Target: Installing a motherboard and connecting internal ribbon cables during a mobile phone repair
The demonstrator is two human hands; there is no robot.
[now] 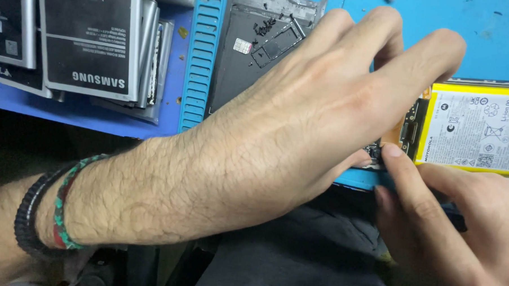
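My left hand (323,111) reaches across from the left and lies over an opened phone (408,128). Its fingers spread over the top and its thumb sits at the phone's near edge, so most of the phone's left part is hidden. The phone's battery (480,128), white with a yellow border, shows to the right of the fingers. My right hand (449,223) comes in at the lower right. Its fingertips pinch at the phone's near edge beside a small circuit board (374,148). A dark slim tool (459,223) shows between its fingers.
A stack of grey and black phone batteries (92,38) lies at the upper left. A blue ridged mat edge (203,56) runs beside a dark back cover (252,52) with several tiny screws on it. The blue work mat (484,32) spreads to the upper right.
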